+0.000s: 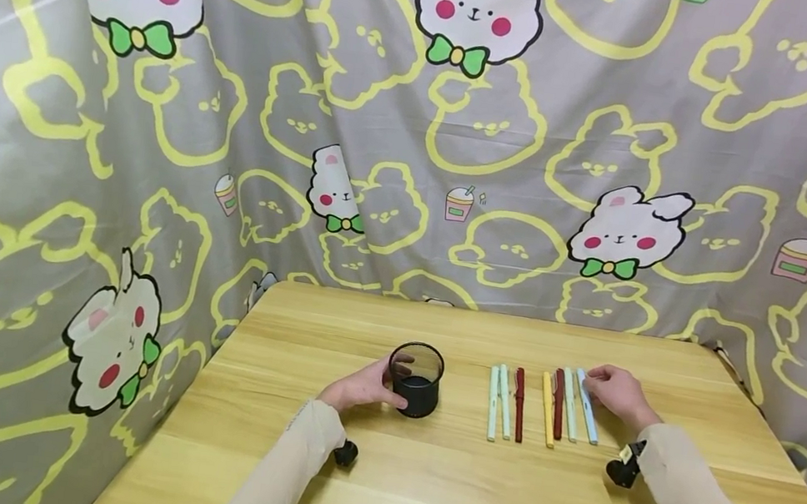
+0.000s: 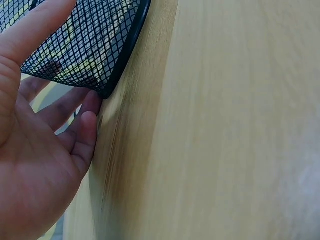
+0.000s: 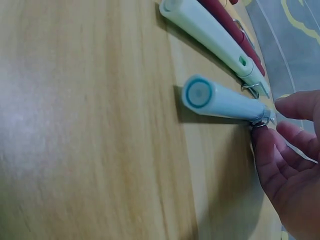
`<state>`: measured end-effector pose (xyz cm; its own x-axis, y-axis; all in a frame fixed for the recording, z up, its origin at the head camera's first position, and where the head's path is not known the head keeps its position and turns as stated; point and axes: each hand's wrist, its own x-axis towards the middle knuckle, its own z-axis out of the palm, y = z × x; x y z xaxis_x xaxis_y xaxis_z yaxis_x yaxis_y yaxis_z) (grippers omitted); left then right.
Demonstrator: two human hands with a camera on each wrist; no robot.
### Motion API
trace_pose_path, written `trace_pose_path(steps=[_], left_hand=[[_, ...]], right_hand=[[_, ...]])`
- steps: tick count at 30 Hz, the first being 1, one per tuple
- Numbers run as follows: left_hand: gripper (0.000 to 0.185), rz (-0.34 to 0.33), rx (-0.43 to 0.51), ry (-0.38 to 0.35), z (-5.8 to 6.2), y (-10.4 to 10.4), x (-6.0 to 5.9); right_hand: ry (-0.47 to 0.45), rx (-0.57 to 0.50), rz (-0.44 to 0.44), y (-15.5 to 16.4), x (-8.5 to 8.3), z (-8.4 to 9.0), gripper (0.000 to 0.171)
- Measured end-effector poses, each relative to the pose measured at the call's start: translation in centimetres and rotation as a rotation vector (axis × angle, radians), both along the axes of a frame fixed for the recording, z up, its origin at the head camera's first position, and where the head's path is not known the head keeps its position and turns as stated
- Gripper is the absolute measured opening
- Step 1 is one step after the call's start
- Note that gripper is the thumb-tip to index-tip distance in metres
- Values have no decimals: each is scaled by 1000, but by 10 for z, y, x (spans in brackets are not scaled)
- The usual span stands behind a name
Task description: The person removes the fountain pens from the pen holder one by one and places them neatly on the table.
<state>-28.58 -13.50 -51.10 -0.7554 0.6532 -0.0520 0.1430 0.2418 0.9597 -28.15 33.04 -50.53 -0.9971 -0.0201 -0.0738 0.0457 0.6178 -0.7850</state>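
Observation:
A black mesh pen holder (image 1: 416,396) stands upright on the table. My left hand (image 1: 370,384) holds it from its left side, thumb in front and fingers curled behind the mesh (image 2: 85,45). At the right end of a row of pens lies a light blue pen (image 1: 588,407). My right hand (image 1: 616,392) is at that pen's far, clip end. In the right wrist view, the fingers touch or nearly touch the clip of the blue pen (image 3: 225,102), while the thumb stands a little apart from it. A pale green pen (image 1: 570,404) lies just left of the blue one.
A yellow pen (image 1: 548,410) and a dark red pen (image 1: 559,404) lie beside the pale green one. Farther left are another dark red pen (image 1: 519,405) and two mint pens (image 1: 493,403). A patterned curtain (image 1: 539,134) hangs behind the wooden table (image 1: 464,495).

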Motion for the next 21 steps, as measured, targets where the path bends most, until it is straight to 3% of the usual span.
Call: trace_pose_path(steps=[14,21], left_hand=[[83,3,12,-13,2,4,1],[89,45,-13,21,3,2,7]], right_hand=[[-3,10,45,5,14,5,39],[88,237,60,-2,27,14,41]])
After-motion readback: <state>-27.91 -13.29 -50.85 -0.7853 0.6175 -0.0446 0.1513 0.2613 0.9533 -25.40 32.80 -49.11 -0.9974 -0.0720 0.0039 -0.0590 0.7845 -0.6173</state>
